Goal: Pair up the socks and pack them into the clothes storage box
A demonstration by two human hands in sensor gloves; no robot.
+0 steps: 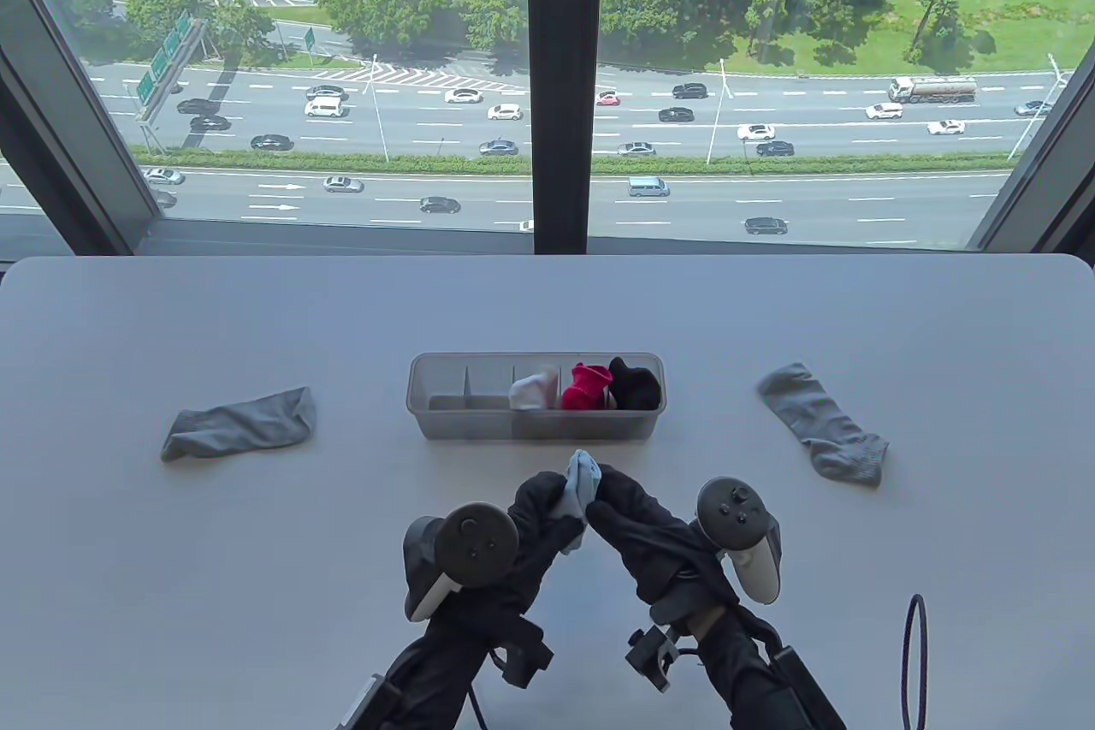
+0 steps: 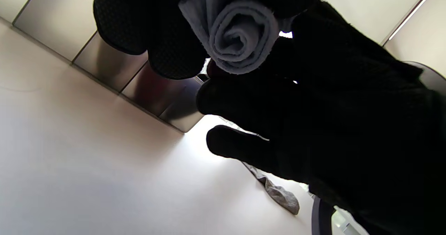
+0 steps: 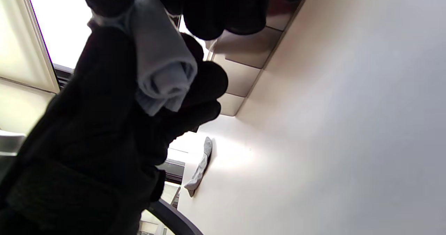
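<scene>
Table view shows both hands meeting just in front of the box [image 1: 535, 424], on the near side of the bench [image 1: 257, 610]. The left hand [image 1: 539, 520] and the right hand [image 1: 637, 537] together hold a light blue roll [image 1: 582, 480] of socks, raised above the bench; the fingers of each are curled round it. Left wrist view shows the roll [image 2: 240, 36] end on, wound in a spiral, with left fingers [image 2: 167, 36] wrapped over it and the right hand [image 2: 313, 123] against it from the other side. Inside the box, counting from its right end, sit a black bundle [image 1: 637, 386], a red bundle [image 1: 586, 388] and a white bundle [image 1: 532, 392], each in its own compartment; the compartments left of them show only dividers. One grey sock [image 1: 239, 424] lies flat well left of the box, another grey sock [image 1: 825, 424] lies well right of it.
</scene>
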